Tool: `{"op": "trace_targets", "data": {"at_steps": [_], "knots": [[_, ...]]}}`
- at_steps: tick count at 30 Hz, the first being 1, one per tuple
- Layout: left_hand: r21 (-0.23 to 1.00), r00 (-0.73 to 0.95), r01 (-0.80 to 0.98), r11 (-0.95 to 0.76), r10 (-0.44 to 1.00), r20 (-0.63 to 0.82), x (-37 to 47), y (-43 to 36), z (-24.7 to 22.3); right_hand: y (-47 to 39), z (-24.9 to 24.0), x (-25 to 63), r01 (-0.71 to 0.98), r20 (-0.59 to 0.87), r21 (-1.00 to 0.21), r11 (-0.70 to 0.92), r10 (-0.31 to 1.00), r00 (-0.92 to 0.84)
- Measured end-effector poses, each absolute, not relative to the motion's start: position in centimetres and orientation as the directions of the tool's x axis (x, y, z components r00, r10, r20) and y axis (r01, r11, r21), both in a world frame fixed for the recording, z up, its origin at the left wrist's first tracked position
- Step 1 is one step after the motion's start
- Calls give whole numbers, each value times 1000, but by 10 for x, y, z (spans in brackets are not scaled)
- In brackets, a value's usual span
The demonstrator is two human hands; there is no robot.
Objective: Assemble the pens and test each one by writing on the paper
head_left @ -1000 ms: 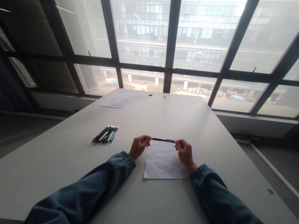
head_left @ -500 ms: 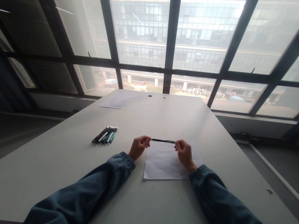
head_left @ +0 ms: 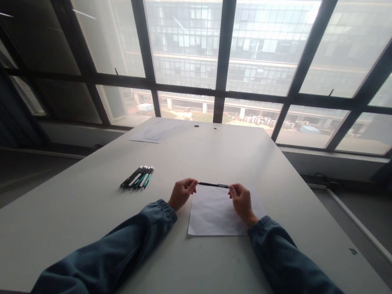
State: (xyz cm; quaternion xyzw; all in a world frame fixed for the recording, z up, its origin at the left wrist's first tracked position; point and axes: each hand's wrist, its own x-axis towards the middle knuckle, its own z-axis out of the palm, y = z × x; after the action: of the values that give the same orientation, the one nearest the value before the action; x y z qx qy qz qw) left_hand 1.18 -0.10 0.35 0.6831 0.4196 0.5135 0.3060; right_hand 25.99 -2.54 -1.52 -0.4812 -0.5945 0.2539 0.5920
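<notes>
A slim dark pen is stretched sideways between my hands, over the far part of a white sheet of paper. My left hand pinches its left end between thumb and fingers. The right end is pinched by my right hand, which is above the paper. Both hands are closed, with the fingertips partly hidden. To the left of my left hand, several black and green pens lie side by side in a bunch on the table.
The white table reaches to the tall windows. Other papers lie at its far left. A small dark round spot is near the far edge, and a small dark mark is on the right edge.
</notes>
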Motion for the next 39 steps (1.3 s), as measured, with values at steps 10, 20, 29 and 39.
{"op": "trace_targets", "data": {"at_steps": [10,20,29,39], "knots": [[854,111,250,-457,889,443,13,-3,6,-26,-15,260,259,454,-876,406,877,159],[854,115,249,-457,889,442,12,-2,4,-25,-17,260,255,447,-880,401,880,158],[857,115,259,-445,896,430,13,-2,6,-25,-16,260,263,449,-878,400,879,159],[865,120,249,-435,901,418,13,-2,5,-25,-16,260,277,438,-881,383,882,175]]}}
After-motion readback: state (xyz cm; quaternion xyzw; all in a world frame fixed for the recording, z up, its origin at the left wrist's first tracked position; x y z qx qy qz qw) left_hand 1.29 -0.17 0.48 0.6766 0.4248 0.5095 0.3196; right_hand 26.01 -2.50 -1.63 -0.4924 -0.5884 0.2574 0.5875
